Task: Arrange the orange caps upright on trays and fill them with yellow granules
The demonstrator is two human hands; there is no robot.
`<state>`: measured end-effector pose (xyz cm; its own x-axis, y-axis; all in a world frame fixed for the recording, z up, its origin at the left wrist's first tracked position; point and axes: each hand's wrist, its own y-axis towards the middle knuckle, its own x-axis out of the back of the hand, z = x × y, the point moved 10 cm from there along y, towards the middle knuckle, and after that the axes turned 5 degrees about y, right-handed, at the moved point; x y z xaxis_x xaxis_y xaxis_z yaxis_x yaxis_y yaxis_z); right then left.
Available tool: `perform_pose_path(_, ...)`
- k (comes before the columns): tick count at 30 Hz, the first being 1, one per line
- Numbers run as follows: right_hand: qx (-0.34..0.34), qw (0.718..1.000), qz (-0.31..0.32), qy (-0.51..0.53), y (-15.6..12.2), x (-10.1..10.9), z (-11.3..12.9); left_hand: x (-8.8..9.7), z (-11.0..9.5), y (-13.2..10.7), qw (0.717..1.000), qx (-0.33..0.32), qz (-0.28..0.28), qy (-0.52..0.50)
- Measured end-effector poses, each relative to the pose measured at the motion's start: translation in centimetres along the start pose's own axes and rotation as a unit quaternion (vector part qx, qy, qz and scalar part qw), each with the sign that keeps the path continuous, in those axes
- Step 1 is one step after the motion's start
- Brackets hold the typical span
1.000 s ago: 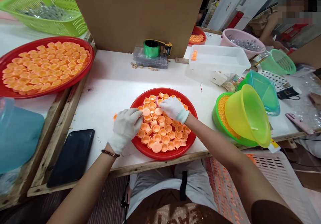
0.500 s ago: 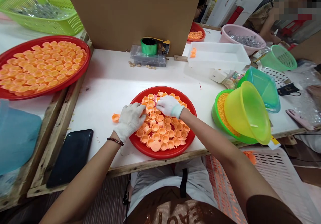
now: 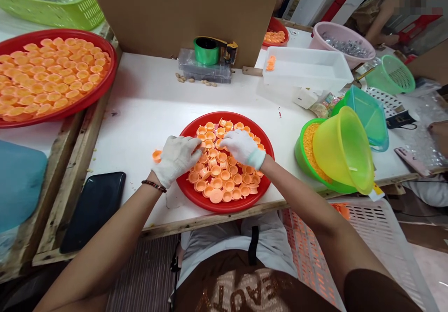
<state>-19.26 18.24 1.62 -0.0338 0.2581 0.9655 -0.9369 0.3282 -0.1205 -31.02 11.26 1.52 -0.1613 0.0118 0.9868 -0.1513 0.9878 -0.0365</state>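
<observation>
A round red tray (image 3: 224, 208) in front of me holds many small orange toy cups (image 3: 216, 183), some with saucers, lying at mixed angles. My left hand (image 3: 178, 159), in a white glove, reaches over the tray's left rim. Its fingers are bent inward at the cups, and the fingertips are partly hidden. Above the middle of the tray is my right hand (image 3: 242, 147), also gloved, its fingers curled down among the cups. What either hand pinches is too small and covered to make out. One loose orange cup (image 3: 157, 156) lies on the white table, left of my left hand.
A larger red tray (image 3: 111, 81) full of orange pieces stands at left, above a dark phone-like slab (image 3: 93, 211). Green tape (image 3: 206, 51) sits by the cardboard panel (image 3: 185, 13). Right are a white bin (image 3: 308, 65) and yellow bowl (image 3: 343, 151). Another person is at far right.
The view has shifted slightly, so the table things sit a little higher. Both hands stay over the tray; the right has come slightly nearer to me among the cups.
</observation>
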Motion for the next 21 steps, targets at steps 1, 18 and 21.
perform_pose_path(1, 0.027, 0.999, 0.01, 0.015, -0.5, -0.3, 0.5, 0.1, 0.0, 0.0, 1.0, 0.001, 0.0, -0.004)
perform_pose_path(18, 0.166, 0.983, 0.005, -0.076, -4.4, -2.9, 3.4, 0.2, 0.9, -0.3, 0.996, -0.012, -0.065, -0.055)
perform_pose_path(21, 0.155, 0.985, -0.024, -0.077, -3.0, -2.1, 4.1, -0.6, -0.4, -1.4, 0.995, -0.058, -0.07, -0.047)
